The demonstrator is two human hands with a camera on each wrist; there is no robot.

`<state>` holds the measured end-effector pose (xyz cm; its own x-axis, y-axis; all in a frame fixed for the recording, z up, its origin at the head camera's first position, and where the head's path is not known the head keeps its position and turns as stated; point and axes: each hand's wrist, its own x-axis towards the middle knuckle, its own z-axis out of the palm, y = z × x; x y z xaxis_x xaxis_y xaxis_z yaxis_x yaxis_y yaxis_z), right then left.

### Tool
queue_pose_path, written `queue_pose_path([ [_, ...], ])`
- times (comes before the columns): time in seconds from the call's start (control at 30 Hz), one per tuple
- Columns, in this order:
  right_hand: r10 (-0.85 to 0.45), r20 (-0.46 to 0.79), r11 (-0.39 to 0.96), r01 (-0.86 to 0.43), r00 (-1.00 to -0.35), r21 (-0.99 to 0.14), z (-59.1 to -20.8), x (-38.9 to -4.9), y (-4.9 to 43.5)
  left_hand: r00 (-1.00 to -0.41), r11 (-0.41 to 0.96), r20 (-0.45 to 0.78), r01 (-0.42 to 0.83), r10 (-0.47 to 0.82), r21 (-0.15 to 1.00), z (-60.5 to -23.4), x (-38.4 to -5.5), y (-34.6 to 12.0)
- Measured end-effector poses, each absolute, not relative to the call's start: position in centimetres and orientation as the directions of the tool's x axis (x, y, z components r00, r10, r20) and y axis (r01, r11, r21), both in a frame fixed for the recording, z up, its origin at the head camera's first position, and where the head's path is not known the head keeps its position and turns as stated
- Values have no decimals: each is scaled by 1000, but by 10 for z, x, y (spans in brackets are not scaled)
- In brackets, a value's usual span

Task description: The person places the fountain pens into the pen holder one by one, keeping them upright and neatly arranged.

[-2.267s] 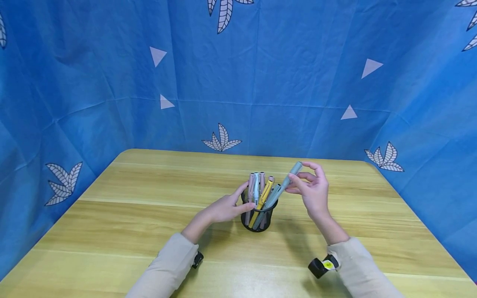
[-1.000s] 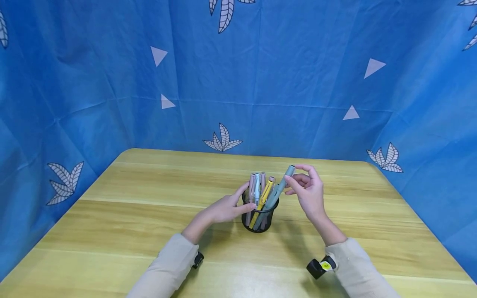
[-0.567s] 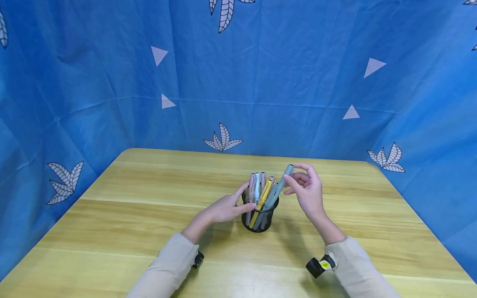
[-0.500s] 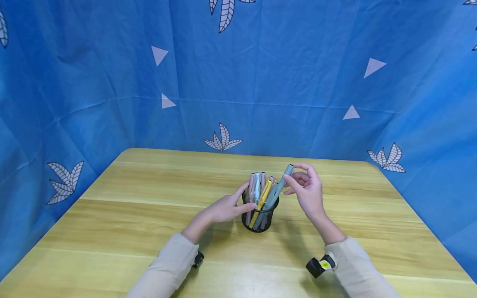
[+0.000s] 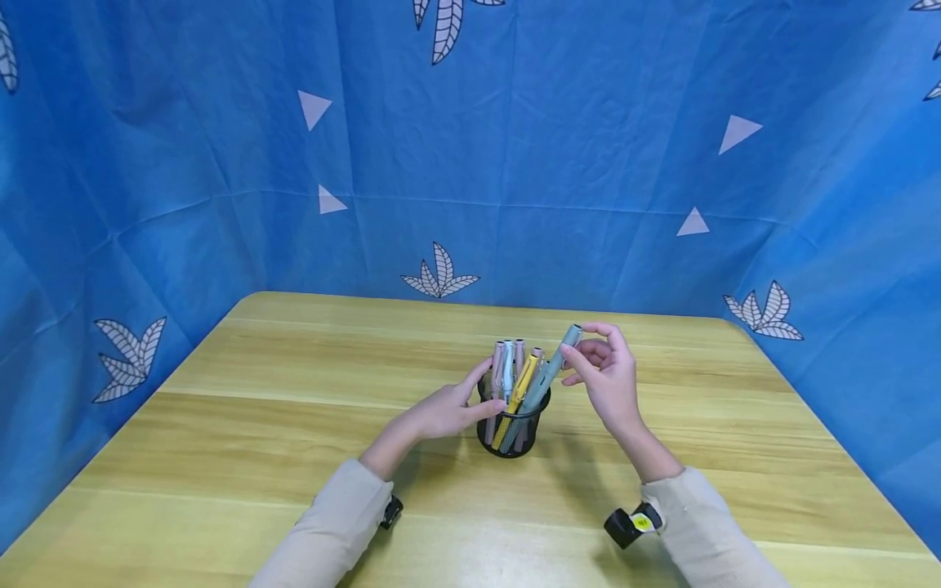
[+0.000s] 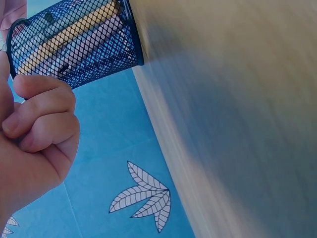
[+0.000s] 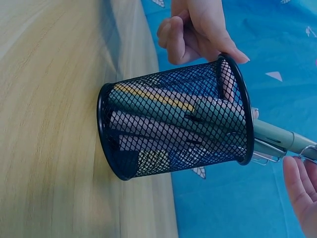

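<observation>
A black mesh pen holder (image 5: 531, 431) stands upright on the table, with several pens in pink, light blue, yellow and grey-green inside. My left hand (image 5: 441, 411) holds its rim from the left between thumb and index finger; in the left wrist view the other fingers are curled beside the mesh wall (image 6: 99, 64). On the right side, my right hand (image 5: 613, 380) pinches the upper end of a grey-green pen (image 5: 556, 365) between thumb and fingers. That pen leans to the right, its lower part inside the holder. Its clip (image 7: 309, 151) shows in the right wrist view.
The holder is on a light wooden table (image 5: 294, 367) with rounded far corners. A blue cloth (image 5: 588, 163) printed with leaves and triangles hangs behind and at both sides. Black wrist cameras (image 5: 625, 527) sit at the sleeve cuffs.
Since the earliest frame, my right hand has moved slightly left, bringing the grey-green pen lower and more upright in the holder. Over the last second hardly anything has moved. My left hand stays put.
</observation>
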<state>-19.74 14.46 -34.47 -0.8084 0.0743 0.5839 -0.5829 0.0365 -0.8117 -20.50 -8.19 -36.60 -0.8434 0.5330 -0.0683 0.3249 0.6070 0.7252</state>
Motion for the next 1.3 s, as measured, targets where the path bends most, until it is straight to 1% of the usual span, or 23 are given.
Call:
queue_pose_path([
  [0.2, 78, 553, 49, -551, -829, -833, -342, -196, 144, -846, 613, -74, 320, 528, 723, -366, -206, -82],
  [0.67, 44, 587, 86, -583, -808, -808, -338, -193, 140, -844, 612, -68, 329, 532, 719, -365, -205, -82],
  [0.87, 20, 597, 138, -589, -802, -796, -329, -181, 132, -846, 619, -75, 322, 527, 716, -366, -204, -82],
  [1.3, 2, 589, 280, -565, -808, -776, -327, -174, 128, -851, 625, -64, 330, 522, 708, -368, -205, -82],
])
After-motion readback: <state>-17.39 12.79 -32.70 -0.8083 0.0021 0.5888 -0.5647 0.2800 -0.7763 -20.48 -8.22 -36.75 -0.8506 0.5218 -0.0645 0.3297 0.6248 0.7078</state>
